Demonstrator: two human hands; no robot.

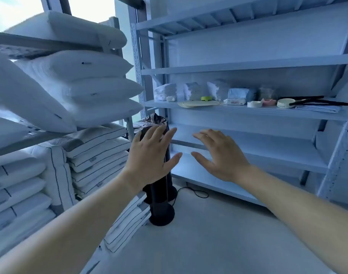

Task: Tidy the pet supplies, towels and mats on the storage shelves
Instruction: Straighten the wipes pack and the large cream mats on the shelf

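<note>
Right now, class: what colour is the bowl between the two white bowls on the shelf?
The bowl is pink; head view.

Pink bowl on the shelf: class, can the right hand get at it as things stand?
Probably yes: the right hand is open and empty; the pink bowl sits unblocked near the front of the shelf.

My left hand [149,155] and right hand [220,157] hover with fingers spread, holding nothing, before the pale metal shelving unit [248,112]. One shelf holds folded white towels [166,91] and a cream round bowl [286,103].
</note>
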